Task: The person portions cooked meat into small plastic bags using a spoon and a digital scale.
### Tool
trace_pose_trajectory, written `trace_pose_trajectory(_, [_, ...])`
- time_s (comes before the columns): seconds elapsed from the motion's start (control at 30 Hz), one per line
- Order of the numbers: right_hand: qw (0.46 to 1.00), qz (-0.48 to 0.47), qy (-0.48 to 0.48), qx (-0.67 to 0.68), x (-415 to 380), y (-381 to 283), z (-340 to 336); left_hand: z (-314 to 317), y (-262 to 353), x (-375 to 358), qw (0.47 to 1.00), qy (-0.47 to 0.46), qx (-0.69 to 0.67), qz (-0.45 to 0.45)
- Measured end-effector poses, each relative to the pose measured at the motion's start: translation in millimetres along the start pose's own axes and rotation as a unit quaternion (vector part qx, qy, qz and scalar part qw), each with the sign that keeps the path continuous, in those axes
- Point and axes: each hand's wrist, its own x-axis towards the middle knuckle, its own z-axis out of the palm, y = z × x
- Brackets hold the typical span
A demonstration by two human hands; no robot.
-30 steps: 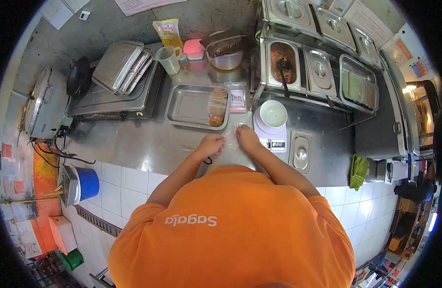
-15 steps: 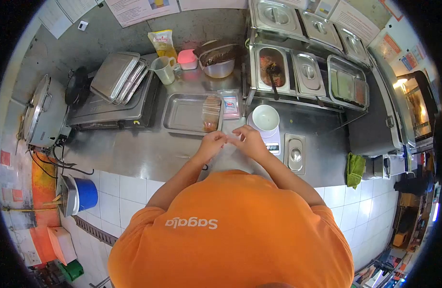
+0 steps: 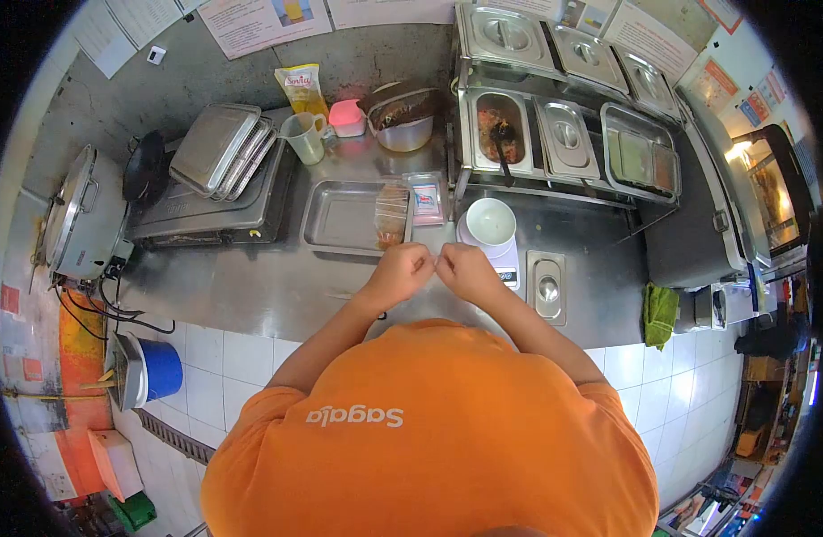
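My left hand (image 3: 407, 272) and my right hand (image 3: 468, 272) are side by side above the steel counter, close to my body. Both have their fingers curled closed, the knuckles nearly meeting. Whatever they pinch, if anything, is hidden or too small to make out. Just beyond my left hand lies a shallow steel tray (image 3: 340, 215) with a wrapped, brownish food roll (image 3: 393, 215) at its right end. A flat pack with a pink and white label (image 3: 427, 199) rests beside the tray. A white bowl (image 3: 491, 223) stands on a kitchen scale (image 3: 507, 273) beyond my right hand.
A small lidded steel container (image 3: 547, 288) sits right of the scale. Behind are a rack of steel food pans (image 3: 568, 143), a plastic jug (image 3: 303, 139), a pink container (image 3: 347, 117) and a tub (image 3: 403, 125). Stacked trays (image 3: 222, 148) rest on a stove at left.
My hands have gone from loosely spread, touching fingers to closed fingers, with the knuckles turned toward each other. The view has shifted slightly; the tray, bowl and scale stay in place.
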Motion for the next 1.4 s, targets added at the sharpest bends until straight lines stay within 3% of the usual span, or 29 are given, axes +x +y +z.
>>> trace_pose_trajectory(0.07, [0.999,0.038,0.004,-0.011,3,6,-5,-2,9,0,0.984,0.017,0.179,0.012])
trace_pose_trajectory(0.13, [0.997,0.072,0.007,-0.024,6,6,-11,-5,20,4,0.977,0.000,0.212,-0.028])
trace_pose_trajectory(0.2, [0.990,-0.089,0.101,0.035,7,-6,-20,-8,30,5,0.967,-0.017,0.244,-0.070])
trace_pose_trajectory(0.3, [0.991,-0.110,0.051,0.060,4,-3,-25,-19,46,11,0.975,-0.044,0.185,-0.119])
trace_pose_trajectory(0.37, [0.991,-0.092,0.010,0.093,4,-1,-39,-25,59,15,0.971,-0.012,0.170,0.169])
trace_pose_trajectory(0.4, [0.988,-0.073,-0.032,0.129,5,-2,-47,-23,62,17,0.970,-0.012,0.168,0.174])
trace_pose_trajectory(0.5, [0.992,-0.103,-0.012,0.074,7,-17,-63,-14,66,17,0.958,0.001,0.194,0.212])
trace_pose_trajectory(0.57, [0.991,-0.130,0.010,0.037,7,-30,-70,-9,59,18,0.982,-0.043,0.136,0.126])
trace_pose_trajectory(0.63, [0.987,-0.157,0.033,-0.001,10,-32,-76,-7,52,22,0.981,-0.065,0.144,0.113])
trace_pose_trajectory(0.7, [0.990,-0.121,0.063,0.025,16,-31,-82,-5,40,25,0.980,-0.086,0.151,0.100])
trace_pose_trajectory(0.73, [0.990,-0.121,0.066,0.022,23,-29,-91,-5,30,27,0.986,-0.042,0.117,0.112])
trace_pose_trajectory(0.77, [0.990,-0.062,0.120,-0.032,34,-28,-107,-6,25,28,0.989,0.001,0.082,0.123])
trace_pose_trajectory(0.8, [0.981,-0.001,0.174,-0.084,45,-24,-120,-8,26,28,0.989,-0.001,0.080,0.127])
trace_pose_trajectory(0.83, [0.980,0.000,0.177,-0.087,56,-17,-129,-10,27,28,0.994,0.016,0.061,0.091])
trace_pose_trajectory(0.9, [0.958,0.199,0.093,-0.183,81,-5,-146,-13,27,28,0.997,0.029,0.041,0.058])
trace_pose_trajectory(0.93, [0.957,0.201,0.098,-0.184,92,2,-151,-14,27,28,0.998,0.031,0.021,0.054])
trace_pose_trajectory(1.0, [0.938,0.324,-0.068,-0.102,112,21,-151,-17,25,25,0.998,0.028,0.004,0.055])
trace_pose_trajectory(1.03, [0.939,0.323,-0.059,-0.101,120,34,-151,-19,22,23,0.999,0.039,0.018,0.032])
trace_pose_trajectory(1.1, [0.919,0.298,-0.206,-0.153,129,61,-152,-27,18,17,0.998,0.047,0.039,0.016])
trace_pose_trajectory(1.13, [0.921,0.299,-0.198,-0.150,130,71,-153,-30,16,14,0.998,0.055,-0.011,-0.011])
trace_pose_trajectory(1.2, [0.931,0.186,-0.088,-0.303,128,78,-156,-36,6,8,0.996,0.056,-0.056,-0.033])
trace_pose_trajectory(1.23, [0.931,0.191,-0.080,-0.300,127,79,-157,-39,-3,5,0.995,0.051,-0.068,-0.051])
trace_pose_trajectory(1.3, [0.934,0.191,0.028,-0.302,126,71,-158,-39,-14,4,0.994,0.041,-0.079,-0.065])
trace_pose_trajectory(1.4, [0.935,0.165,0.047,-0.310,127,68,-147,-41,-14,7,0.994,0.048,-0.087,-0.051])
